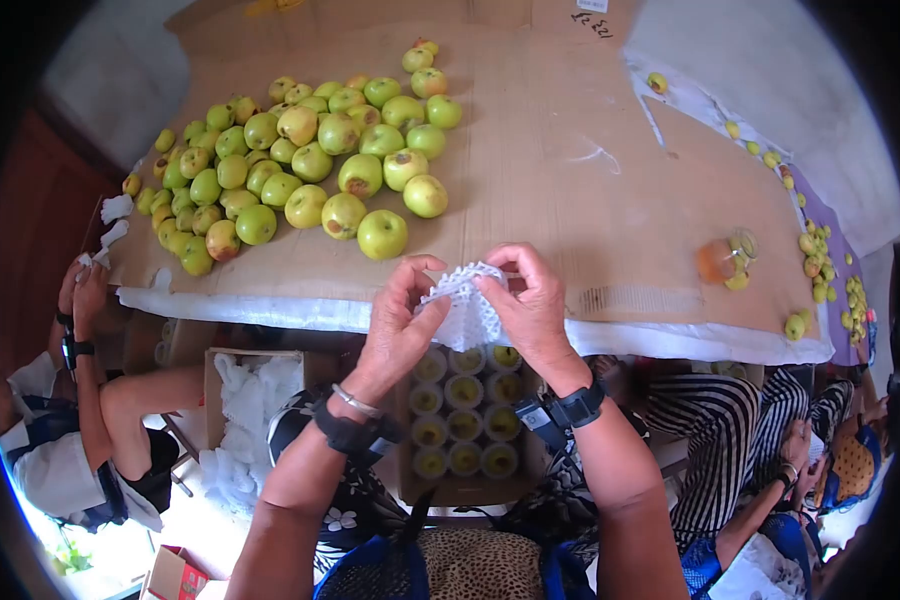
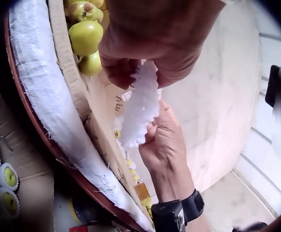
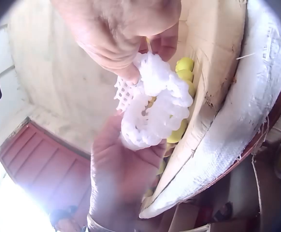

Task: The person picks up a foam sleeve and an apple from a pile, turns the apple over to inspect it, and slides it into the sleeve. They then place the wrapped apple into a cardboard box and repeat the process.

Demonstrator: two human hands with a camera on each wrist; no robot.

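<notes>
Between both hands, over the table's front edge, is a white foam fruit net. My left hand pinches its left side with thumb and fingers. The right hand pinches the opposite side of the rim. In the right wrist view the foam net shows a ruffled, partly spread opening with no fruit in it. Edge-on in the left wrist view, the same net looks flattened. Nearest to the hands on the table lies a green apple at the front of a big pile.
A pile of green apples, some with brown spots, covers the table's left. Below the edge, a box holds netted apples. Another box of white foam nets stands left. A jar is at right. People sit on both sides.
</notes>
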